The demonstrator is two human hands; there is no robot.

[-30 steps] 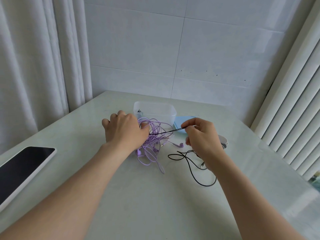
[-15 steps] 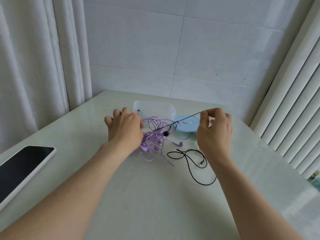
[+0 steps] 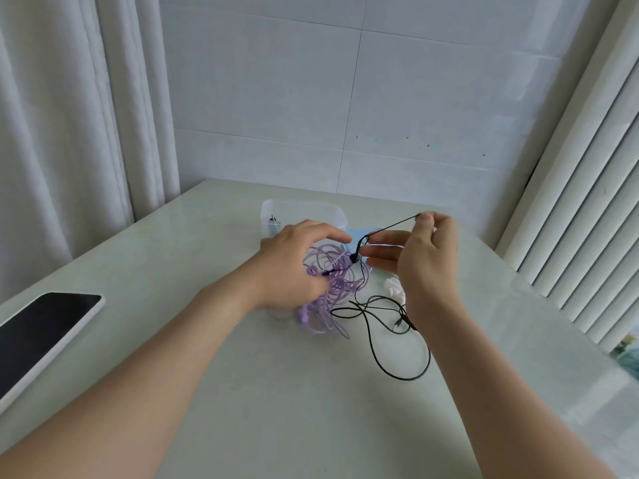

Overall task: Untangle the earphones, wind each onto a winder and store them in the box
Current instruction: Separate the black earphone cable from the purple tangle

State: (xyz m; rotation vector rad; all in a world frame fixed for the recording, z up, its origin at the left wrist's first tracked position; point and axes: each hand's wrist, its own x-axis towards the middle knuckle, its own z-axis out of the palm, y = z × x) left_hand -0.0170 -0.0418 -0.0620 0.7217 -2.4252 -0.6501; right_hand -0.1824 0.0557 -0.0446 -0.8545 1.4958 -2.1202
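A bundle of purple earphones (image 3: 332,288) sits tangled at the middle of the table, raised a little by my left hand (image 3: 294,267), which grips its left side. My right hand (image 3: 425,261) pinches the black earphone cable (image 3: 390,226) between thumb and forefinger, holding it taut up and to the right of the bundle. A black earbud (image 3: 354,258) hangs at the bundle's top. The rest of the black cable (image 3: 383,326) loops loosely on the table below my right wrist. A clear plastic box (image 3: 304,210) stands behind the hands.
A blue lid (image 3: 359,233) lies right of the box, partly hidden by my fingers. A white winder (image 3: 394,286) peeks out beside my right hand. A tablet (image 3: 38,333) lies at the table's left edge. Curtains hang left, blinds stand right.
My left hand has lifted the purple bundle toward me. My right hand pulled the black cable up and right; a black earbud has come out at the top of the bundle.
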